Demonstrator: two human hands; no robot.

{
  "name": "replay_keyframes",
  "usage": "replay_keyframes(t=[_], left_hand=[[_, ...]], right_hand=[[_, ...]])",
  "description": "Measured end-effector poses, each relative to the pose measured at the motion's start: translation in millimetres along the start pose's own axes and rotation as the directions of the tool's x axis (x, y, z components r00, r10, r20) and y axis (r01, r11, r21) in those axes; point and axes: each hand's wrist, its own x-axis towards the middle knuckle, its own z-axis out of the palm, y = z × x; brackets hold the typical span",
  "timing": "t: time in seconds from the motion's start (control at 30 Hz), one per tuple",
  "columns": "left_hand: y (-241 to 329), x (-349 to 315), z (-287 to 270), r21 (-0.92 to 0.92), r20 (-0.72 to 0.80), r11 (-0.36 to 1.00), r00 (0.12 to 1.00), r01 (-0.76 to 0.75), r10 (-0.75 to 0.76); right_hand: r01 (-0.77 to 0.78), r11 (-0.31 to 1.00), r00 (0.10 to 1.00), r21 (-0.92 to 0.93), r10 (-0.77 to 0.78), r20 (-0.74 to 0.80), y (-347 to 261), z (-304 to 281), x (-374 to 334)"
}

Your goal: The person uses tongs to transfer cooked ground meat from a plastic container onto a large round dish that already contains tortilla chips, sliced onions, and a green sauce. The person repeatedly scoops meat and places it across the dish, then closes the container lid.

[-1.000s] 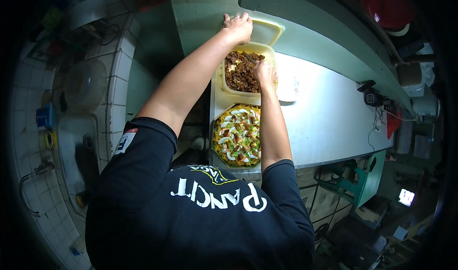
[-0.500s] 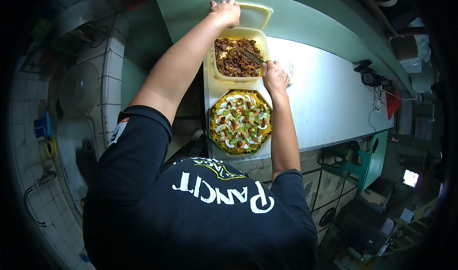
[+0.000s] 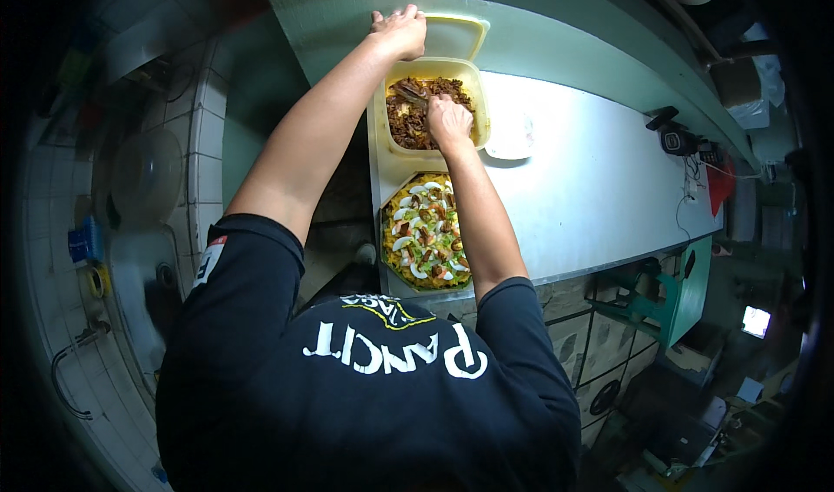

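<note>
A yellowish rectangular plastic container holds dark brown chopped meat. Its pale lid stands raised at the far side, by the green wall. My left hand is at the lid's left corner, closed on its edge, with some fingertips showing. Over the container, my right hand grips metal tongs, their far end down among the meat. Nearer me sits an octagonal tray of yellow noodles topped with egg slices, greens and brown bits. My right forearm covers its right side.
A small white dish is right of the container on the white table. A dark device with cables is at the table's far right. A green plastic chair stands beyond the near edge. Tiled counter and sink are on the left.
My right hand has moved left with the tongs, from the container's right rim to over the meat. The white dish is now more exposed. My left hand stays at the lid.
</note>
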Motion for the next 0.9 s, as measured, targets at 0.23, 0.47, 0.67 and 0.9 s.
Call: replay_keyframes(t=[0.23, 0.47, 0.67, 0.9], left_hand=[[1.9, 0.9, 3.1, 0.022, -0.007, 1.000, 1.000, 0.017, -0.017], [1.4, -0.9, 0.0, 0.006, 0.026, 1.000, 1.000, 0.012, -0.013], [4.3, -0.3, -0.4, 0.032, 0.023, 0.999, 0.999, 0.027, -0.028], [0.3, -0.9, 1.3, -0.005, 0.026, 1.000, 1.000, 0.007, -0.007]], right_hand=[[-0.029, 0.998, 0.999, 0.060, 0.031, -0.043, 9.6, -36.3, -30.9], [-0.200, 0.974, 0.970, 0.110, 0.212, -0.118, 31.2, -50.1, -32.6], [-0.108, 0.994, 0.994, 0.027, 0.108, -0.002, 25.1, -20.9, 9.8], [-0.104, 0.985, 0.989, 0.135, 0.117, -0.090, 26.7, -38.1, 13.6]])
